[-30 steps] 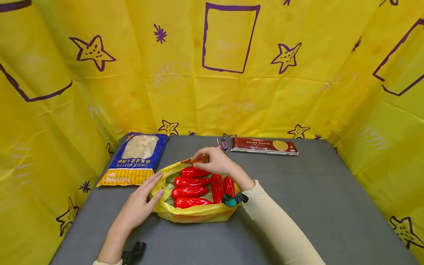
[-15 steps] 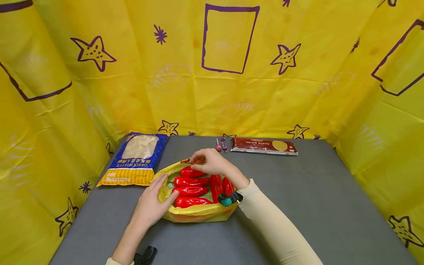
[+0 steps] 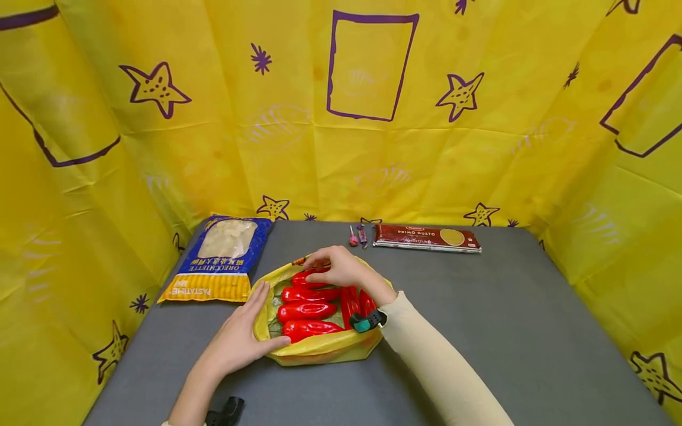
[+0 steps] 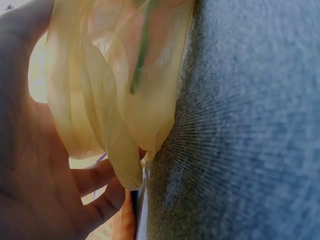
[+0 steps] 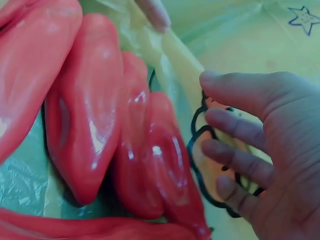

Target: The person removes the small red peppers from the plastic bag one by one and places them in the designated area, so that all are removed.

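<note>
A yellow plastic bag [image 3: 319,355] lies wide open on the grey table, its rim forming an oval. Inside it are several glossy red peppers [image 3: 306,311], most lying crosswise at the left, others lengthwise at the right. My left hand [image 3: 234,340] spreads round the bag's left end, fingers along the outside and thumb at the near rim. Reaching across the bag, my right hand [image 3: 341,269] is at the far rim; in the right wrist view its slightly bent fingers [image 5: 240,162] lie against the printed bag wall, beside the peppers [image 5: 90,110].
A blue and yellow pasta bag [image 3: 215,257] lies just left of the yellow bag. At the table's back are a lollipop [image 3: 354,238], a small wrapped candy [image 3: 362,235] and a long dark red biscuit pack [image 3: 426,238]. Yellow patterned cloth [image 3: 298,165] walls in the table [image 3: 506,331].
My left thumb has moved right and down to the near rim, spreading away from the fingers. My right hand has shifted only slightly along the far rim; the peppers stay put.
</note>
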`<state>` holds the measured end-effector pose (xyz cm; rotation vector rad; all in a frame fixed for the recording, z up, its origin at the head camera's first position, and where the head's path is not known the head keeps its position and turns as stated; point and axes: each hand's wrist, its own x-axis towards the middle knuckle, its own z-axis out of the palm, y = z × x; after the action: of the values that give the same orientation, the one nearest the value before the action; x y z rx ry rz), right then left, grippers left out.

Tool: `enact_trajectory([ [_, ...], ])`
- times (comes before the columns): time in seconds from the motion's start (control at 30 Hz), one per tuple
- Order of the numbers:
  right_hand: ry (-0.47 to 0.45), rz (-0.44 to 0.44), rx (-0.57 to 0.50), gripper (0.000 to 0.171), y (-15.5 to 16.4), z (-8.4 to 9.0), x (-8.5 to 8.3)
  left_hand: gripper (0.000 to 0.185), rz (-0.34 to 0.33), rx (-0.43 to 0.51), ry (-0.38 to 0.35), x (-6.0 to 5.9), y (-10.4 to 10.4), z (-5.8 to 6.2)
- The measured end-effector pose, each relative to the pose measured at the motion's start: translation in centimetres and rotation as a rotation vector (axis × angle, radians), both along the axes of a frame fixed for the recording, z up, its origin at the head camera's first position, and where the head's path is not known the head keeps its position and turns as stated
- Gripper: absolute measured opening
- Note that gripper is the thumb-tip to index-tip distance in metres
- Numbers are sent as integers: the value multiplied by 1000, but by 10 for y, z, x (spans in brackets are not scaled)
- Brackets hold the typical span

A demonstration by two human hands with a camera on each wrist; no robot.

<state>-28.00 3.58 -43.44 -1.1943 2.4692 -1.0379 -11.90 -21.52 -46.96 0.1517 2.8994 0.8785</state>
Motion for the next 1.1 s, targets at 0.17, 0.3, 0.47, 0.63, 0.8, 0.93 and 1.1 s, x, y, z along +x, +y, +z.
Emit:
enact_trajectory([
  [0.17, 17, 11, -31, 28, -2, -13, -7, 126, -15, 7, 39, -1, -2, -5],
  [0.3, 32, 16, -2, 29, -3, -21, -12, 127, -33, 36, 52, -2, -4, -10],
  [0.47, 60, 26, 65, 28, -5, -26, -19, 129, -49, 52, 39, -3, -7, -13],
  [0.63, 75, 89, 91, 27, -5, -29, -25, 133, -56, 49, 39, -3, -10, -13],
  [0.8, 87, 153, 117, 34, -4, -31, -29, 135, -48, 42, 45, -3, -12, -12],
  [0.93, 99, 189, 114, 37, -4, -32, -32, 134, -40, 45, 30, -4, -13, -13],
  [1.1, 102, 227, 106, 38, -5, -33, -33, 134, -37, 47, 22, -4, -14, -13],
])
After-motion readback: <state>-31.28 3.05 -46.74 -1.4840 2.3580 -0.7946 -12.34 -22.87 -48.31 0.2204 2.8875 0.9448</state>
